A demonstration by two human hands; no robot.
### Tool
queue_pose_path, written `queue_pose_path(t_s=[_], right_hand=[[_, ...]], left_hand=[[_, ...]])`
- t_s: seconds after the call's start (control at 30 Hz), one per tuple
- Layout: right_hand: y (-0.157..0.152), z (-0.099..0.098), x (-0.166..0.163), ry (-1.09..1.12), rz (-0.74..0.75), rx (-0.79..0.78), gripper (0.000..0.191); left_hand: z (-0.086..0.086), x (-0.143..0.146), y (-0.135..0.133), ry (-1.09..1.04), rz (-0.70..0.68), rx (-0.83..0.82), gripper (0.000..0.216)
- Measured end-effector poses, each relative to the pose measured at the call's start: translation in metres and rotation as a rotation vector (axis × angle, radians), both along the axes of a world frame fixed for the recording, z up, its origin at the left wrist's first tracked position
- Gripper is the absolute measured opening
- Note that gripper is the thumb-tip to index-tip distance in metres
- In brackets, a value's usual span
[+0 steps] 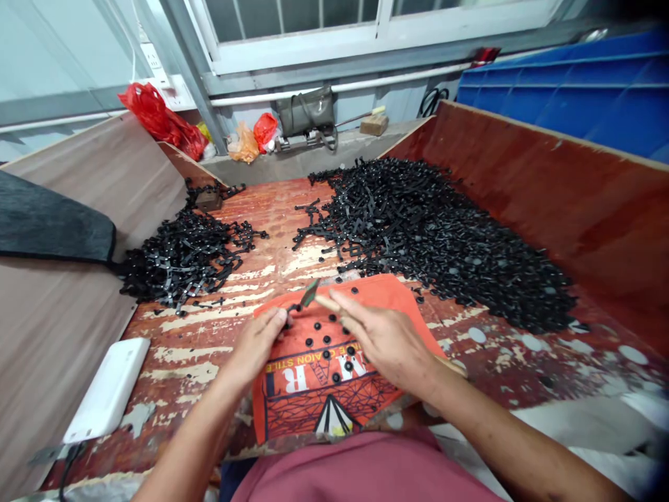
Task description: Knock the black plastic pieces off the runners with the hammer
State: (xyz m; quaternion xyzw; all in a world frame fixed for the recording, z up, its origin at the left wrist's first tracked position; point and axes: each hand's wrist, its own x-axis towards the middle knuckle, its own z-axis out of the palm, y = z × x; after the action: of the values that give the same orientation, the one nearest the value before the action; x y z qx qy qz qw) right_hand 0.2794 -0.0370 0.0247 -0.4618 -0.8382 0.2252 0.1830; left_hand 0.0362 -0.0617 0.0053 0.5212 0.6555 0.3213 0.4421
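My left hand pinches a small black part between thumb and fingers. Closed around the pale handle of a small knife, my right hand holds the blade close to that black part. Under both hands lies an orange printed cloth, with several small black round pieces scattered on it. Beyond the cloth, to the right, is a big heap of black parts. A smaller heap of linked black parts sits to the left.
A worn red-brown tabletop has raised boards at its sides. On the left lie a white power bank and a dark chute-like piece. Behind the right board stands a blue crate. Plastic bags are at the back.
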Motion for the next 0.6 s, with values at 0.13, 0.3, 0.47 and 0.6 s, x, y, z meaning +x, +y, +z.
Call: queue_pose_path(t_s=[0.13, 0.3, 0.47, 0.6], right_hand=[[0.003, 0.006, 0.018, 0.131, -0.042, -0.007, 0.046], [-0.011, -0.008, 0.032, 0.061, -0.043, -0.132, 0.043], [-0.022, -0.013, 0.032, 0.066, -0.034, -0.133, 0.043], [-0.023, -0.013, 0.030, 0.068, -0.022, -0.144, 0.042]], left_hand=[[0.019, 0.004, -0.012, -0.330, -0.026, -0.123, 0.031], [0.008, 0.018, -0.024, -0.555, 0.078, -0.247, 0.037], [-0.003, 0.017, -0.028, -0.671, 0.173, -0.343, 0.039], [0.000, 0.018, -0.027, -0.690, 0.219, -0.377, 0.037]])
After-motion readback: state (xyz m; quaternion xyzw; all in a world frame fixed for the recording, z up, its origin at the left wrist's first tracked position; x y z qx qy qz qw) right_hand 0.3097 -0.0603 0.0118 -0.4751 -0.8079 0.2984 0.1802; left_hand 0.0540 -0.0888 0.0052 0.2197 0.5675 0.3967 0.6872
